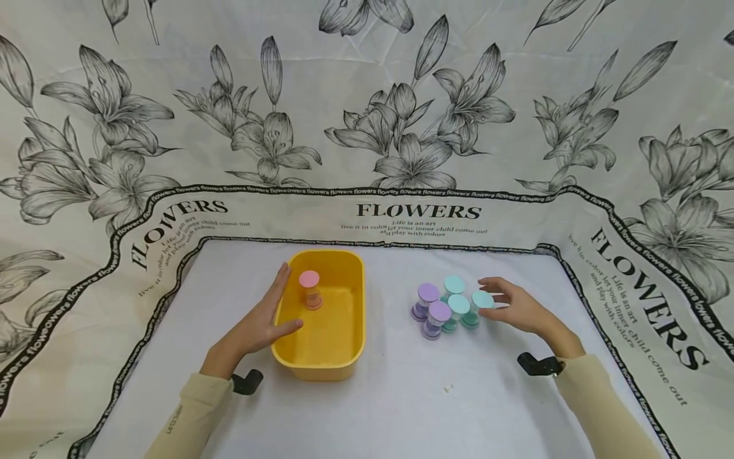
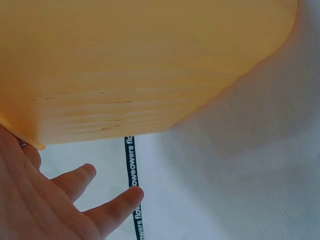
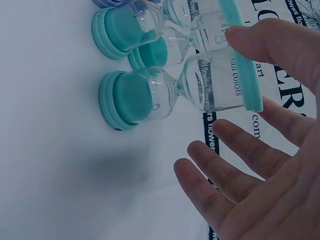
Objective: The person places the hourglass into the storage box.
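Note:
My left hand (image 1: 258, 325) holds the left wall of a yellow tub (image 1: 321, 373), thumb over the inside and fingers along the outside. A pink-capped sand timer (image 1: 311, 288) stands upright in the tub. My right hand (image 1: 524, 312) reaches around the cap of the rightmost teal sand timer (image 1: 480, 301), fingers spread. In the right wrist view, the thumb overlaps the cap of the teal timer (image 3: 132, 100); whether it grips is unclear. Beside it stand two more teal timers (image 1: 457, 304) and two purple ones (image 1: 427, 294). The thumb of my left hand is hidden in the left wrist view.
A white cloth (image 1: 401, 408) covers the table, with a small pale scrap (image 1: 448, 387) near the front. Flower-printed fabric (image 1: 298, 217) rises behind and at both sides. The grouped timers stand to the right of the tub.

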The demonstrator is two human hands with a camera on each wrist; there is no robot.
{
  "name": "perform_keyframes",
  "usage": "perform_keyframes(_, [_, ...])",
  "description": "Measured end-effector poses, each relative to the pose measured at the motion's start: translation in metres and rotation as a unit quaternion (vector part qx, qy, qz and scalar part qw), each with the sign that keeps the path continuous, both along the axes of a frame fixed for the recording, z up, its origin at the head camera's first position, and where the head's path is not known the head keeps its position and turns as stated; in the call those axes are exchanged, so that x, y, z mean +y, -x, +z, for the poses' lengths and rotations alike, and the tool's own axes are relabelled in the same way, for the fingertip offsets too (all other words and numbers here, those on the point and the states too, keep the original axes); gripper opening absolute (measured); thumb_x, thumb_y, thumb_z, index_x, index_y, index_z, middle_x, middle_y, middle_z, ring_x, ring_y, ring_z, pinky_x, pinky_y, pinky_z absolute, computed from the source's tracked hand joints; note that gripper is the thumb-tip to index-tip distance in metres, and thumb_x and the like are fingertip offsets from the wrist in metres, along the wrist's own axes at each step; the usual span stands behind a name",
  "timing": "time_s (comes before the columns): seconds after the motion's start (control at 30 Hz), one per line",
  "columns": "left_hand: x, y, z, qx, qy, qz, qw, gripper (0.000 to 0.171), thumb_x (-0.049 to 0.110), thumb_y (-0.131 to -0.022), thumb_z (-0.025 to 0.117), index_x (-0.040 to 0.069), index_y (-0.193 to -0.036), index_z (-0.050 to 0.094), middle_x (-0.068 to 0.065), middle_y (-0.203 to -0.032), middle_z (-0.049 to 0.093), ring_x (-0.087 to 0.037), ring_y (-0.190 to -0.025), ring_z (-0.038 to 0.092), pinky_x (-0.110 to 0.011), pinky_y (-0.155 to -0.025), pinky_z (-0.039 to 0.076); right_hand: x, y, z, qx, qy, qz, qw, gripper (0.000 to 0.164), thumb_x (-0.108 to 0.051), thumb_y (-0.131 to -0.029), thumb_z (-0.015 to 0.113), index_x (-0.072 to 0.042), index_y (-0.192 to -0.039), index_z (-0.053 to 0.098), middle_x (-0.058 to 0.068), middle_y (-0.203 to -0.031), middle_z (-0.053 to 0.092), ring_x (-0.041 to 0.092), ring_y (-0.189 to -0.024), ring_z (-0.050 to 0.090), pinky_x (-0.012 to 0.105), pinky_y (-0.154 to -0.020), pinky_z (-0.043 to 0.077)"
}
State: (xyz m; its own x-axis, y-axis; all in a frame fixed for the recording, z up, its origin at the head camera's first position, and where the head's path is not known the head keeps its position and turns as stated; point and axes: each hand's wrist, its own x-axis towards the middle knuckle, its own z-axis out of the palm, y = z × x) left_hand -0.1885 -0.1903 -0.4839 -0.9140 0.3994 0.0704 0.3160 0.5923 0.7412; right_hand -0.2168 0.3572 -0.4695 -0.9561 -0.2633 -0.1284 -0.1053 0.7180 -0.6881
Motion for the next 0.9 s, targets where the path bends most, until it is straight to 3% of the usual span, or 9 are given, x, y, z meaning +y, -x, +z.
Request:
perform_keyframes(0.27, [-0.001, -0.002, 0.002, 0.001, -0.006, -0.004, 1.0, 0.111, 0.053, -0.091, 0.069, 0.021, -0.167, -0.006, -0.003, -0.175, -0.011, -0.038, -0.161, 0.006, -0.067, -0.123, 0.017, -0.003, -0.001, -0.006, 0.005, -0.005, 0.001, 1.0, 0.058, -0.026, -0.091, 0.078, -0.001, -0.138, 0.054, 0.025, -0.142, 0.056, 0.049, -0.124, 0.06, 0.058, -0.1, 0.055])
perform_keyframes(0.43, [-0.001, -0.001, 0.002, 0.002, -0.005, -0.004, 1.0, 0.111, 0.053, -0.091, 0.069, 0.021, -0.167, -0.006, -0.004, -0.175, -0.01, -0.039, -0.16, 0.006, -0.067, -0.123, 0.017, -0.002, 0.001, -0.004, 0.001, 0.002, 0.005, 1.0, 0.055, -0.024, -0.091, 0.078, 0.0, -0.135, 0.056, 0.024, -0.138, 0.059, 0.047, -0.122, 0.062, 0.057, -0.1, 0.055])
perform_keyframes(0.67, [0.0, -0.001, 0.002, -0.001, 0.003, 0.001, 1.0, 0.113, 0.056, -0.09, 0.068, 0.022, -0.167, -0.007, -0.003, -0.175, -0.01, -0.039, -0.16, 0.006, -0.067, -0.123, 0.017, -0.001, 0.004, 0.006, -0.012, 0.002, -0.004, 1.0, 0.055, -0.025, -0.092, 0.077, -0.002, -0.138, 0.055, 0.023, -0.14, 0.058, 0.044, -0.122, 0.063, 0.056, -0.097, 0.056])
perform_keyframes(0.9, [-0.001, -0.001, 0.002, 0.0, -0.002, -0.003, 1.0, 0.112, 0.054, -0.091, 0.069, 0.021, -0.167, -0.006, -0.004, -0.175, -0.01, -0.038, -0.161, 0.005, -0.067, -0.123, 0.016, 0.001, 0.008, 0.023, 0.011, 0.009, -0.004, 1.0, 0.053, -0.021, -0.095, 0.074, 0.0, -0.138, 0.053, 0.023, -0.137, 0.059, 0.044, -0.123, 0.063, 0.05, -0.095, 0.057])
